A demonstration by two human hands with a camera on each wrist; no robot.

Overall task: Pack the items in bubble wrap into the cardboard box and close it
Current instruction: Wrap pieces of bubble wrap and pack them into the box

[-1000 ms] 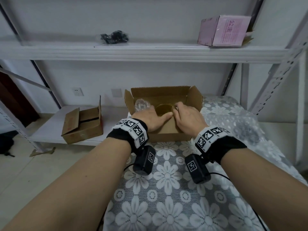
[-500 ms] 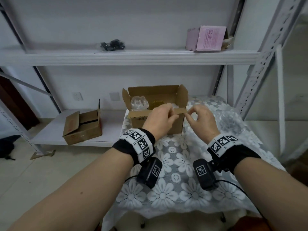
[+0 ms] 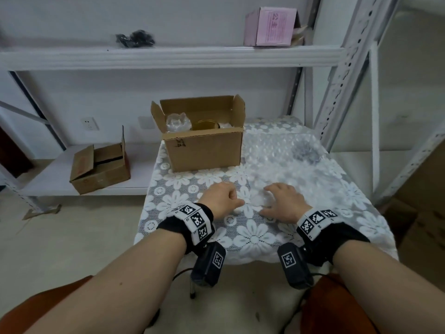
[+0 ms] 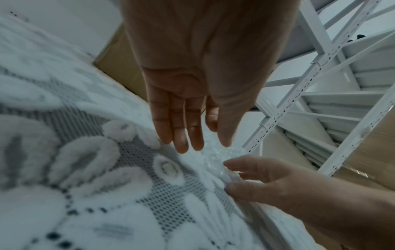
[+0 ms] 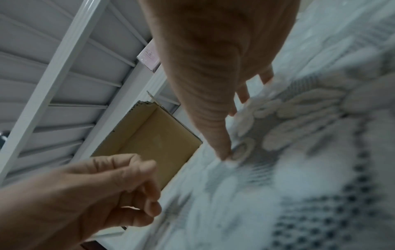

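Note:
The cardboard box [image 3: 204, 150] stands open at the back of the table, flaps up. Inside it sit a bubble-wrapped item [image 3: 177, 122] and a gold round thing [image 3: 206, 125]. A bubble wrap sheet [image 3: 277, 153] lies spread to the box's right, with a grey item [image 3: 304, 151] on its far part. Near the table's middle my left hand [image 3: 234, 197] hangs loosely curled and holds nothing. My right hand [image 3: 265, 200] touches the sheet's near edge with thumb and fingertips. The left wrist view shows that edge [image 4: 215, 162] between my right thumb and index.
A lace flower cloth [image 3: 252, 237] covers the table, whose front edge is close to me. A second cardboard box [image 3: 101, 169] sits on the low shelf at left. A pink box [image 3: 271, 26] is on the upper shelf. White rack uprights [image 3: 337, 92] stand at right.
Both hands have left the cardboard box and come back toward me, down onto the cloth. My right hand now touches the bubble wrap sheet. The view has pulled back.

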